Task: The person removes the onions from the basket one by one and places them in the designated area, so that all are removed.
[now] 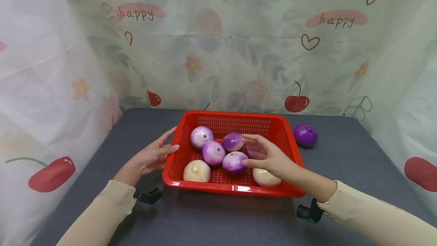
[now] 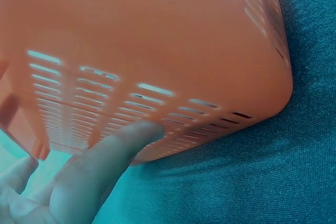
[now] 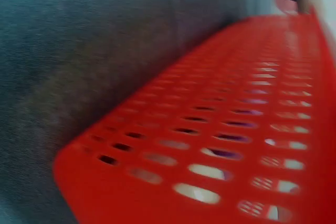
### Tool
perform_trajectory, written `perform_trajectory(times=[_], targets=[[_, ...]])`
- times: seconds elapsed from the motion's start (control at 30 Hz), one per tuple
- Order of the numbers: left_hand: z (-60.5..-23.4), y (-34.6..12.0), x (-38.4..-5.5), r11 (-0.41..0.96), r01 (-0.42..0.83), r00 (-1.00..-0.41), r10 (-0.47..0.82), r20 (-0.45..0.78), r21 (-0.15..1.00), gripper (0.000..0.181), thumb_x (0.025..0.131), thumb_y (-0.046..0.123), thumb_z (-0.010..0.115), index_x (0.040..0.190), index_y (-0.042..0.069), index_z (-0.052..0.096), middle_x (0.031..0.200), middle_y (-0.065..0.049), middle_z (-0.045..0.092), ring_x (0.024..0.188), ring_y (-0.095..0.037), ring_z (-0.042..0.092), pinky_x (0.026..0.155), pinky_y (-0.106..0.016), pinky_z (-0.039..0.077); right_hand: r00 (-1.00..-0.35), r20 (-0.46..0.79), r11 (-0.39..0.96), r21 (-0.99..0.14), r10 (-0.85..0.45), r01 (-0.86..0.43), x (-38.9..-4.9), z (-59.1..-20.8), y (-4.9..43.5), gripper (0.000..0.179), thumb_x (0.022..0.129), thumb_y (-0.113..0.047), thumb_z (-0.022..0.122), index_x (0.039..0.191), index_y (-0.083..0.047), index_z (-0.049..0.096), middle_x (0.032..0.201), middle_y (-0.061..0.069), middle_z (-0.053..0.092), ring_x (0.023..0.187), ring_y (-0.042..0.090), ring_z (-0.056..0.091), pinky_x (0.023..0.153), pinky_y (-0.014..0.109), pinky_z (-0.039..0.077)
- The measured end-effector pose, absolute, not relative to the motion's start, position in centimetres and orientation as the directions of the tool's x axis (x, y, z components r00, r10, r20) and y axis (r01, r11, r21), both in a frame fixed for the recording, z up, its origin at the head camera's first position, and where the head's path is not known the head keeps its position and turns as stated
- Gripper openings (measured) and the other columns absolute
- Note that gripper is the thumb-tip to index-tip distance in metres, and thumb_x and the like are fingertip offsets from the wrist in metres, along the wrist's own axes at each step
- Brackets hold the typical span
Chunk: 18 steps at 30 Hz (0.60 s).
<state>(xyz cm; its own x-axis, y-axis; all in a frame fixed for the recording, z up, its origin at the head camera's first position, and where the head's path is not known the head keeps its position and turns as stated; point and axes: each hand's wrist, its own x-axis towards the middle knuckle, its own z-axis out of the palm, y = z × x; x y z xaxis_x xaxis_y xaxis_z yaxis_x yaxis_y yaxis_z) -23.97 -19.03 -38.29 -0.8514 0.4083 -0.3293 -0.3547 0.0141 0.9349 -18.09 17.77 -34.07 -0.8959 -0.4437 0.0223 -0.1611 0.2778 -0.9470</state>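
Note:
A red plastic basket (image 1: 239,189) with slotted walls holds several purple onions (image 1: 213,153) and two cream-coloured, onion-shaped ones (image 1: 197,171). At the basket's left side, my left hand (image 1: 153,155) rests on it with fingers extended; the left wrist view shows the thumb (image 2: 131,137) against the outer wall. My right hand (image 1: 268,156) reaches over the right part of the basket, thumb and fingers apart. A purple onion (image 1: 254,152) shows partly between them, mostly hidden by the hand. In the right wrist view only the basket's outer wall (image 3: 173,129) shows, not the hand.
Another purple onion (image 1: 305,135) lies on the dark grey table (image 1: 218,219), just outside the basket's right side. Patterned white curtains (image 1: 218,48) hang behind the table and along both sides.

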Motion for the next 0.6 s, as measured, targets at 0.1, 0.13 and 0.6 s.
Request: perform_trajectory(times=[0.1, 0.13, 0.6], targets=[[-38.3, -19.0, -24.0, 0.021, -0.351, -0.852, 0.409, -0.328, 0.936, 0.078, 0.097, 0.021, 0.059, 0.154, 0.04, 0.01, 0.155, -0.018, 0.028, 0.111, -0.028, 0.064, 0.087, -0.053, 0.054, -0.896, -0.01, 0.309, -0.941, -0.444, -0.142, -18.4, -35.0, 17.2, 0.069, 0.086, -0.017, 0.074, 0.144, -0.005, 0.039, 0.146, 0.021, 0.044, 0.137, 0.04, 0.039, 0.112, 0.056, 0.03], [-38.3, -19.0, -24.0, 0.019, -0.357, -0.852, 0.403, -0.334, 0.934, 0.078, 0.096, 0.021, 0.06, 0.154, 0.041, 0.012, 0.155, -0.018, 0.029, 0.111, -0.028, 0.064, 0.087, -0.053, 0.054, -0.897, -0.02, 0.312, -0.941, -0.442, -0.133, -18.5, -35.3, 17.1, 0.069, 0.086, -0.016, 0.073, 0.144, -0.003, 0.038, 0.146, 0.021, 0.044, 0.138, 0.041, 0.038, 0.112, 0.056, 0.029], [-38.4, -19.1, -24.0, 0.012, -0.357, -0.848, 0.415, -0.33, 0.934, 0.078, 0.097, 0.02, 0.059, 0.154, 0.041, 0.011, 0.155, -0.018, 0.029, 0.11, -0.027, 0.065, 0.087, -0.053, 0.054, -0.906, -0.045, 0.466, -0.867, -0.422, -0.174, -19.2, -38.2, 15.6, 0.073, 0.08, -0.015, 0.079, 0.142, -0.004, 0.042, 0.142, 0.016, 0.048, 0.131, 0.033, 0.045, 0.113, 0.053, 0.032]])
